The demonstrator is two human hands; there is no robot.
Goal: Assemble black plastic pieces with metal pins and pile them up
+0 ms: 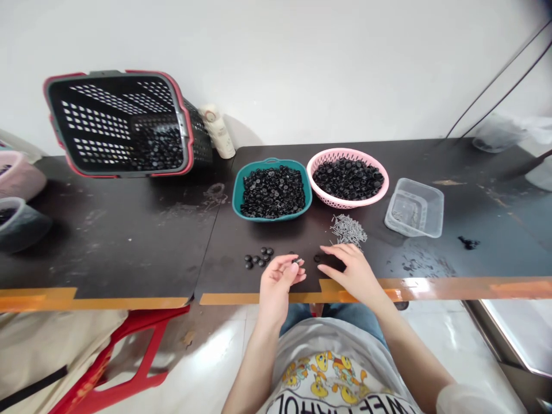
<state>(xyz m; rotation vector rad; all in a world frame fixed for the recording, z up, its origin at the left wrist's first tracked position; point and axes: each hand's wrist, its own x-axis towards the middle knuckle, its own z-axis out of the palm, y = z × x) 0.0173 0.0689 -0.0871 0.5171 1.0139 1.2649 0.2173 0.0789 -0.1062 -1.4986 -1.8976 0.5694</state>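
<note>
My left hand (279, 277) is pinched near the table's front edge, with a small metal pin (301, 262) showing at its fingertips; any other part in that grip is hidden. My right hand (350, 269) has thumb and fingers apart, nothing held, beside a small black ring (317, 258) on the table. Just beyond the right fingers lies a loose pile of grey metal pins (347, 229). Several round black caps (261, 257) sit on the table left of my left hand.
Behind the hands stand a teal basin (235, 198) and a pink basket (383, 192), both full of black parts. A clear plastic tub (433, 215) is to the right. At the back left, a large black basket (190, 138) lies tipped beside a white roll (219, 135).
</note>
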